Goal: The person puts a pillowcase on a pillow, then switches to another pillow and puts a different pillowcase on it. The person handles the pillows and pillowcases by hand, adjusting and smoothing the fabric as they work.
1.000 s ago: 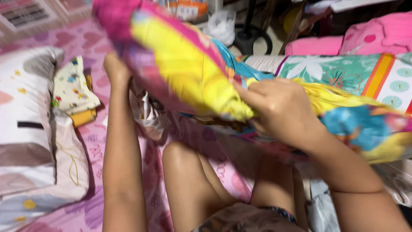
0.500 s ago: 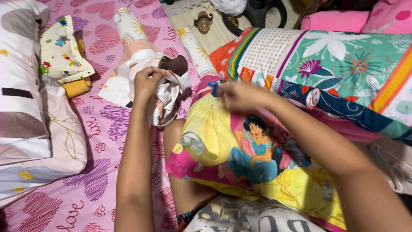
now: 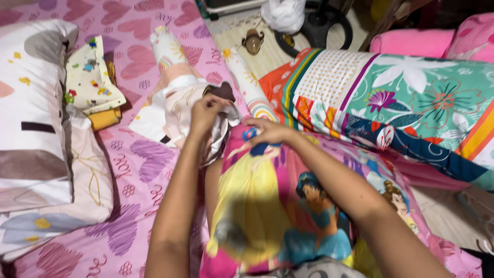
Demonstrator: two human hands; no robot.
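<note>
While across the lap, cartoon pillow (image 3: 278, 206), top edge pinched in right grip (image 3: 267, 131); left grip (image 3: 206, 110) clutching white cloth (image 3: 177, 95).

Your right hand (image 3: 267, 131) lies on the top edge of the cartoon-print pillow (image 3: 272, 206), and its fingertips are tucked out of sight, so you cannot tell what they pinch. Your left hand (image 3: 206, 110) is slightly blurred, and its fingers sink into the pale cloth (image 3: 175, 103), which hides the grip. The pillow's lower end runs off the bottom edge and covers your lap. The floral bolster (image 3: 401, 108) is cut off at the right edge. The white pillow (image 3: 31, 103) leaves the picture on the left. The small brown object (image 3: 253, 41) on the mat is too small to identify.
</note>
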